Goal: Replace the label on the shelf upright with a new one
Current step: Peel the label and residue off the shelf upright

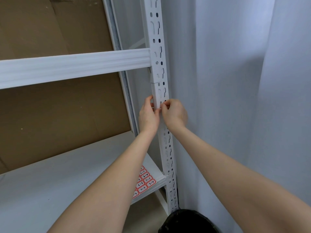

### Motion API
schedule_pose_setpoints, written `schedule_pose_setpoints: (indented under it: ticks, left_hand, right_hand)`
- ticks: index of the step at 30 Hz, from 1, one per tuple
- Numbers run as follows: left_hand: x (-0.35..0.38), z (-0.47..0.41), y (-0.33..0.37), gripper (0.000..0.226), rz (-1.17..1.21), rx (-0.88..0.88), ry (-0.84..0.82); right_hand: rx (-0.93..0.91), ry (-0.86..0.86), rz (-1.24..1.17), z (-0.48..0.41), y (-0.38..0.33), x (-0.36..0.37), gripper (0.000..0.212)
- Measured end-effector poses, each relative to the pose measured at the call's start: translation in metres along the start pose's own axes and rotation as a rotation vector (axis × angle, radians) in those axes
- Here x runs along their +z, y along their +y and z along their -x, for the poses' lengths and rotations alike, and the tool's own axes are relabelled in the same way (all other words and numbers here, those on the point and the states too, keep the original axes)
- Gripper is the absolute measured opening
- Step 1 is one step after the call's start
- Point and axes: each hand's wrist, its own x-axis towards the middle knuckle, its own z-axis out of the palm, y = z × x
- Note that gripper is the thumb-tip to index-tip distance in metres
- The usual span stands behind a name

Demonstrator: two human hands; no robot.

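- Two hands, one upright (pixel 168 148), one label sheet (pixel 145 180), two shelves, one bin (pixel 190 221).
- I see white racking, cardboard (pixel 50 115) at 9 o'clock and a curtain (pixel 235 98) at 3 o'clock.
- My left hand (pixel 148 116) curls round the upright's edge.
- My right hand (pixel 175 113) pinches at its face; any label there is hidden.
- The label sheet lies on the lower shelf (pixel 67 174), at 6 o'clock of the hands.

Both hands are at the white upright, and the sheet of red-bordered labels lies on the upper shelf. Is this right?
Not quite. The head view shows the sheet of red-bordered labels on the lower shelf, by the upright, not the upper one. Both the left hand and the right hand are at the upright.
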Motion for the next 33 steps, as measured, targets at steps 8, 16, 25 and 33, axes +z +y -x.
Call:
schedule_pose_setpoints:
  ticks: [8,16,25,33]
  left_hand:
    - [-0.001,-0.001,0.001,0.053,0.006,-0.017,-0.014]
    - [-0.002,0.002,0.004,0.051,-0.003,-0.015,-0.018]
    - [0.0,0.0,0.003,0.048,-0.005,-0.014,0.0]
    - [0.001,0.0,0.005,0.046,-0.007,-0.015,0.022]
  right_hand:
    - [0.095,-0.053,-0.147,-0.002,0.009,0.002,0.024]
    - [0.095,-0.069,-0.424,0.001,0.011,-0.002,0.01]
    - [0.094,-0.08,-0.344,-0.006,0.005,-0.004,0.012]
    - [0.061,-0.087,-0.267,-0.006,0.003,-0.008,0.028]
